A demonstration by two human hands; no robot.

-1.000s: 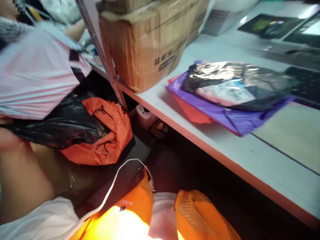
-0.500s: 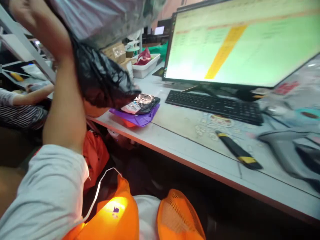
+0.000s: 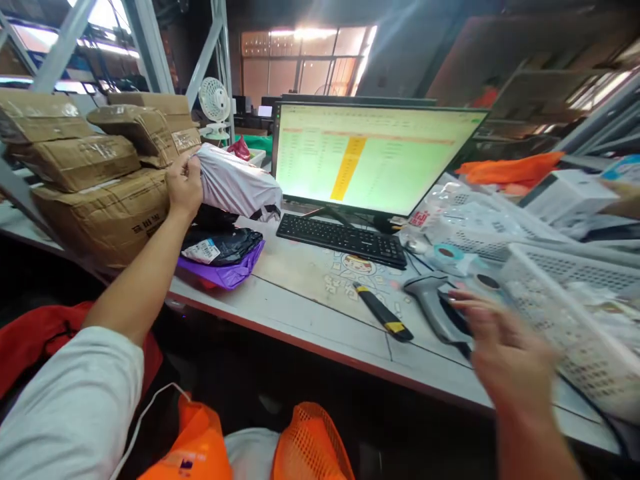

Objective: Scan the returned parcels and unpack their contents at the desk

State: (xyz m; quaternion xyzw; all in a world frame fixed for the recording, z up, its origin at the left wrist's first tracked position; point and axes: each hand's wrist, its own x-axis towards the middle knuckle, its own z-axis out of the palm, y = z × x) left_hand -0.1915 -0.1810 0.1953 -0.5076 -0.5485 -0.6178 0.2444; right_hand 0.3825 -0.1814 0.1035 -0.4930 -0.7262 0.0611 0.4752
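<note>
My left hand (image 3: 184,183) grips the end of a pale grey plastic mailer parcel (image 3: 239,187) and holds it just above the desk, over a stack of flat parcels: a black one (image 3: 223,243) on a purple one (image 3: 227,273). My right hand (image 3: 505,350), blurred, hovers with fingers apart just right of a grey handheld barcode scanner (image 3: 434,307) that lies on the desk. It holds nothing.
A monitor (image 3: 370,157) with a green spreadsheet stands behind a black keyboard (image 3: 343,240). A black and yellow utility knife (image 3: 383,311) lies near the desk's front edge (image 3: 300,337). Taped cardboard boxes (image 3: 95,180) are piled at the left; white plastic baskets (image 3: 565,300) crowd the right.
The view swung up from under the desk to the desktop. My left hand lifted the grey parcel up and over to the stack. My right hand came into view by the scanner.
</note>
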